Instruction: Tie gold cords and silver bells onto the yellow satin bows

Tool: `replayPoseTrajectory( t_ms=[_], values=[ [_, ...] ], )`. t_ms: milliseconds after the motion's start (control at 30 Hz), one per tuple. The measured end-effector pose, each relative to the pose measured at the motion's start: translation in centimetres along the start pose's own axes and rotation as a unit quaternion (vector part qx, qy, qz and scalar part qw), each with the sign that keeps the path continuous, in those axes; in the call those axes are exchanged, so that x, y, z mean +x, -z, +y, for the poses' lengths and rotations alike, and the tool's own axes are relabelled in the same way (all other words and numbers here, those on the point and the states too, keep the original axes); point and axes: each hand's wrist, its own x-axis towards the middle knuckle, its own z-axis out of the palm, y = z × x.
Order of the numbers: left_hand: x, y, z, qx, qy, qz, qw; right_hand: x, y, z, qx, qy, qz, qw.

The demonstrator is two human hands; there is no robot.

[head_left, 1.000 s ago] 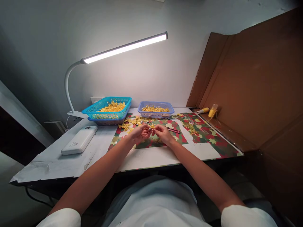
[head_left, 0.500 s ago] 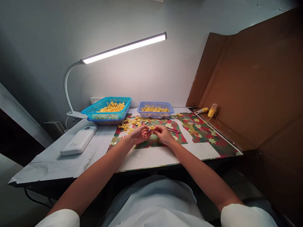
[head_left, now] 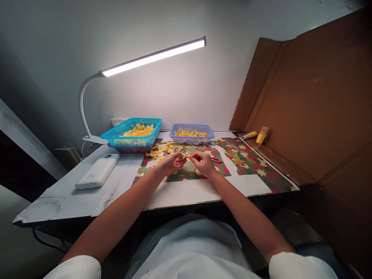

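Note:
My left hand pinches a small yellow ribbon bow above the middle of the table. A tiny shiny piece shows at its fingertips, too small to name. Just to the right, my right hand is closed in a pinch close to the bow; what lies between its fingertips I cannot make out. Loose yellow ribbon pieces lie beyond my left hand, with several small shiny bits near them. Behind my right hand, a slim pink-handled tool is partly hidden.
A turquoise basket of yellow pieces is stacked on another basket. A blue-violet basket holds more. Gold cords and two yellow thread spools are at right, beside cardboard. A white power bank and lamp stand left.
My right hand has moved slightly right, opening a small gap from my left hand. The left hand keeps the yellow bow. The view has shifted slightly.

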Motion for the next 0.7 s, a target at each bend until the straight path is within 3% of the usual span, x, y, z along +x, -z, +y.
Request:
replayPoseTrajectory(
  t_ms=[300, 700],
  values=[
    [-0.16, -0.18, -0.07, 0.029, -0.032, 0.024, 0.999, -0.03, 0.36, -0.06, -0.044, 0.027, 0.003, 0.999],
    [-0.46, -0.47, -0.73, 0.147, -0.217, 0.020, 0.965, -0.10, 0.37, -0.04, -0.053, 0.042, 0.015, 0.998]
  ],
)
